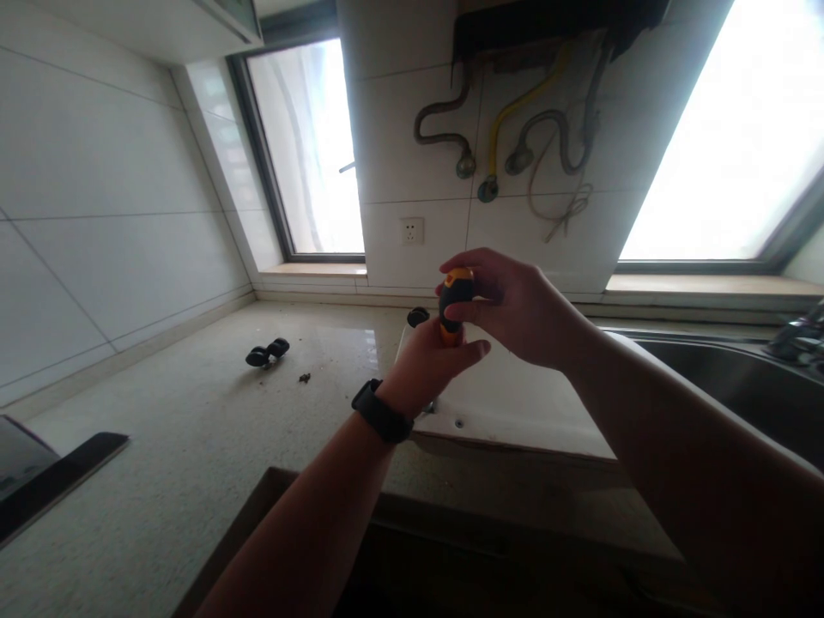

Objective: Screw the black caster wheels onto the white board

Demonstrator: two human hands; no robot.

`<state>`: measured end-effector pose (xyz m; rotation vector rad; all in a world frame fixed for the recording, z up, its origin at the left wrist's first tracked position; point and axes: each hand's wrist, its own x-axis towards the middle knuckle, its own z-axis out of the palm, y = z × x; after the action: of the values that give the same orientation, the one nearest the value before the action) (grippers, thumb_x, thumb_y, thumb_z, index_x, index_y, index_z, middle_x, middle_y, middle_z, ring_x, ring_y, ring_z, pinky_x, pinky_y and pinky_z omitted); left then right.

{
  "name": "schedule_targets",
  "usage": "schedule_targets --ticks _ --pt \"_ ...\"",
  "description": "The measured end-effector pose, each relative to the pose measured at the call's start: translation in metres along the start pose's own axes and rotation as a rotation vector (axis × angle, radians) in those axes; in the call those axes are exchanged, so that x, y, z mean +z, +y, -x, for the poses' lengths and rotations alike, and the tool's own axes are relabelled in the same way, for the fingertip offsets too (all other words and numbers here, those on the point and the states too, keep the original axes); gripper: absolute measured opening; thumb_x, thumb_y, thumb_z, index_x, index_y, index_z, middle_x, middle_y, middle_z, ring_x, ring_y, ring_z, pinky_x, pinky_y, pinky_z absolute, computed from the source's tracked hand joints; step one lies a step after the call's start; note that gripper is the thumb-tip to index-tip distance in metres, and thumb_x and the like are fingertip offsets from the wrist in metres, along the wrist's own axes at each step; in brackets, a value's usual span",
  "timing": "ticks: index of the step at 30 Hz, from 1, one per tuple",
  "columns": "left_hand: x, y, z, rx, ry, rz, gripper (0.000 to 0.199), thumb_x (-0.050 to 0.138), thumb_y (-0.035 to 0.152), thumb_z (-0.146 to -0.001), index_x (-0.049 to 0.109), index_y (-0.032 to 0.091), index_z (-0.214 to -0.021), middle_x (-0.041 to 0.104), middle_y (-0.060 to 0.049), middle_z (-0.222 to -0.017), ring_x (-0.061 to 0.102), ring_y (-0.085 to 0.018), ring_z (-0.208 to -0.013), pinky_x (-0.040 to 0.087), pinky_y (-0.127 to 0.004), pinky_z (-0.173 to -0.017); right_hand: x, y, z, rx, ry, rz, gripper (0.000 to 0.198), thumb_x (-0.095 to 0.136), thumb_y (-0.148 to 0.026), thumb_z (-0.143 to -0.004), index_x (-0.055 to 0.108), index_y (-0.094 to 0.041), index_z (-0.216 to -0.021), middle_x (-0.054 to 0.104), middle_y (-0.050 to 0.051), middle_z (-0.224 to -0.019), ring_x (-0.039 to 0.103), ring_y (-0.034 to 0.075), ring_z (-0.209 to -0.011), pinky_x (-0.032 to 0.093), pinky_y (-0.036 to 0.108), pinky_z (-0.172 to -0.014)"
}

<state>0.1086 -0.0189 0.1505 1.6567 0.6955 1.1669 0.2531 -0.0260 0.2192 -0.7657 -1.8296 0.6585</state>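
Observation:
An orange and black screwdriver [456, 300] stands almost upright between my hands. My right hand [508, 300] grips the upper part of its handle with fingers and thumb. Lower down, my left hand [428, 365], with a black watch on the wrist, closes around the base of the handle; its fingers are partly hidden, as are the shaft and tip. Beneath both hands lies a white panel [528, 412] with a small hole near its front edge. At its far left corner sits a black caster wheel [418, 318].
Two black caster wheels [267, 352] lie on the speckled counter [193, 429], near a small pile of screws [305, 377]. A metal sink [714, 386] with a faucet [798, 335] is at the right. A dark-edged flat object [70, 472] rests at the left.

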Motion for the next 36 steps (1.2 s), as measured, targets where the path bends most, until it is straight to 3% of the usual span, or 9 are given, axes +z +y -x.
schedule_targets --ticks 7,12,17,22,25,29,31,34,36 --pt "0.008 -0.001 -0.005 -0.059 0.036 0.173 0.031 0.073 0.030 -0.075 0.045 0.021 -0.067 0.038 0.010 -0.056 0.031 -0.005 -0.045 0.023 -0.022 -0.045 0.005 -0.008 0.003 -0.041 0.076 0.206 0.043 0.085 -0.023 -0.071 0.070 -0.025 -0.111 0.073 0.001 -0.089 0.070 0.021 -0.082 0.056 0.035 -0.070" --pt "0.007 0.002 -0.009 -0.098 -0.087 0.366 0.031 0.070 0.021 -0.072 0.040 0.022 -0.067 0.031 0.013 -0.053 0.021 -0.003 -0.042 0.015 -0.021 -0.041 0.007 -0.010 0.003 -0.028 0.162 0.367 0.046 0.089 -0.032 -0.067 0.072 -0.025 -0.110 0.073 0.002 -0.087 0.069 0.022 -0.078 0.055 0.036 -0.067" --pt "0.001 0.003 -0.011 -0.164 -0.196 0.410 0.034 0.072 0.018 -0.068 0.039 0.022 -0.066 0.031 0.013 -0.052 0.020 -0.002 -0.041 0.015 -0.020 -0.040 0.011 -0.014 0.005 0.004 0.257 0.502 0.048 0.092 -0.037 -0.062 0.072 -0.023 -0.104 0.073 0.003 -0.084 0.067 0.023 -0.073 0.053 0.038 -0.065" --pt "-0.005 0.003 -0.012 -0.215 -0.266 0.460 0.037 0.072 0.016 -0.065 0.036 0.022 -0.063 0.027 0.014 -0.052 0.019 -0.002 -0.041 0.013 -0.020 -0.041 0.014 -0.014 0.004 0.001 0.267 0.529 0.046 0.091 -0.038 -0.063 0.070 -0.022 -0.100 0.070 0.001 -0.076 0.064 0.021 -0.069 0.051 0.037 -0.063" --pt "-0.005 0.002 -0.012 -0.200 -0.268 0.472 0.037 0.074 0.018 -0.065 0.037 0.022 -0.064 0.028 0.013 -0.052 0.020 -0.002 -0.041 0.014 -0.021 -0.042 0.012 -0.011 0.003 -0.020 0.181 0.455 0.042 0.085 -0.039 -0.072 0.069 -0.023 -0.107 0.071 0.002 -0.083 0.066 0.020 -0.072 0.052 0.036 -0.064" --pt "-0.004 0.006 -0.011 -0.142 -0.235 0.413 0.039 0.078 0.027 -0.072 0.040 0.022 -0.067 0.030 0.013 -0.052 0.024 -0.004 -0.042 0.019 -0.022 -0.044 0.006 -0.006 0.000 -0.069 -0.076 0.148 0.036 0.063 -0.031 -0.091 0.060 -0.026 -0.126 0.069 0.007 -0.123 0.069 0.021 -0.101 0.057 0.037 -0.083" --pt "-0.008 0.010 -0.007 -0.074 -0.223 0.272 0.032 0.075 0.034 -0.080 0.047 0.021 -0.070 0.042 0.008 -0.057 0.037 -0.006 -0.046 0.029 -0.022 -0.047 0.001 -0.004 -0.002 -0.048 -0.172 0.016 0.037 0.061 -0.028 -0.092 0.057 -0.025 -0.129 0.067 0.008 -0.129 0.068 0.021 -0.110 0.057 0.037 -0.088" --pt "-0.025 0.007 0.005 0.115 -0.139 -0.042 0.021 0.070 0.037 -0.087 0.063 0.019 -0.095 0.066 -0.005 -0.090 0.060 -0.015 -0.078 0.048 -0.029 -0.072 -0.007 -0.003 -0.005 0.009 -0.240 -0.062 0.037 0.067 -0.027 -0.090 0.057 -0.022 -0.126 0.071 0.007 -0.115 0.071 0.020 -0.101 0.060 0.037 -0.085" --pt "-0.042 -0.007 0.016 0.184 0.055 -0.208 0.031 0.072 0.038 -0.087 0.064 0.022 -0.112 0.066 -0.008 -0.112 0.060 -0.022 -0.103 0.046 -0.034 -0.091 -0.012 -0.003 -0.008 0.021 -0.267 -0.095 0.035 0.070 -0.026 -0.088 0.059 -0.021 -0.121 0.072 0.006 -0.108 0.071 0.019 -0.098 0.060 0.037 -0.086"
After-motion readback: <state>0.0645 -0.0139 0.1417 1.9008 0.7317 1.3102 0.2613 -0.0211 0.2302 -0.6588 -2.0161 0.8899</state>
